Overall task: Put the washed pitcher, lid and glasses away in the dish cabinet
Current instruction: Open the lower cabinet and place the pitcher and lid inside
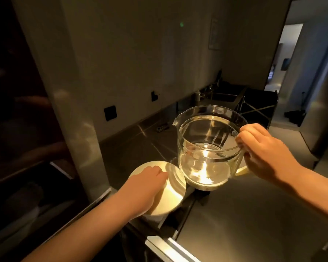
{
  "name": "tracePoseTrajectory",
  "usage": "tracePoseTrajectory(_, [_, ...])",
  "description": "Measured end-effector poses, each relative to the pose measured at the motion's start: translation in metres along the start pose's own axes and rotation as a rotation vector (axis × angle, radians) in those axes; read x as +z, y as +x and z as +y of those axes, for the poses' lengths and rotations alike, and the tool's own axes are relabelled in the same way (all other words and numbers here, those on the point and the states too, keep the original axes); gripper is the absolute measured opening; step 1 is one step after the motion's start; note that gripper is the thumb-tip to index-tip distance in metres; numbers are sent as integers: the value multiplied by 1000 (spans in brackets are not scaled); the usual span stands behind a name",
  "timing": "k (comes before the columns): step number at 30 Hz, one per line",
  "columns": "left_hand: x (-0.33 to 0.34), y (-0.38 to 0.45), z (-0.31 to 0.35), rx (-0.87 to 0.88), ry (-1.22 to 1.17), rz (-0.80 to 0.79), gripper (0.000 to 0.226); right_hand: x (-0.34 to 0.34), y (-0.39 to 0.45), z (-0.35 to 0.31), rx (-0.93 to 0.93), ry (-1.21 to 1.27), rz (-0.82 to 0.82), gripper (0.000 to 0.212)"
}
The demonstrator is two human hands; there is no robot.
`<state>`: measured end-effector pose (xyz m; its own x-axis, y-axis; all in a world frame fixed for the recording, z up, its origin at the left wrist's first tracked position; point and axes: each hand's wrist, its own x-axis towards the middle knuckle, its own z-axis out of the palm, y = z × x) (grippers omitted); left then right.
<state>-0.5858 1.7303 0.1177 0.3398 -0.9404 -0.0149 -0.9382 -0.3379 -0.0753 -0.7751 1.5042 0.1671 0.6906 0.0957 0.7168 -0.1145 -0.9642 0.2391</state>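
Glass pitcher (206, 146) held upright above dark steel counter (244, 210), mouth open, spout turned left; handle gripped by right hand (267, 154), fingers curled round it at rim; cream base of pitcher seen just over counter; contact with counter cannot be told. Round cream lid (170, 193) held low at left, just beside pitcher base, near counter edge; covered from above by left hand (146, 188), fingers curled over its top. Dish cabinet (23, 129) seen dark at far left; glasses not made out.
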Motion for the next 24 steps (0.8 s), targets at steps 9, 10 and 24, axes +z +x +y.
tracePoseTrajectory(9, [-6, -112, 6, -6, -47, 15, 67, -43, -26, -71, -44, 85, 72, 18])
tracePoseTrajectory(10, [-8, -127, 9, -17, -80, 35, 60, -42, -27, -77, -64, 100, 77, 16])
tracePoseTrajectory(24, [36, -271, 46, -573, -210, 79, 43, -4, 1, -158, -424, 469, 101, 11])
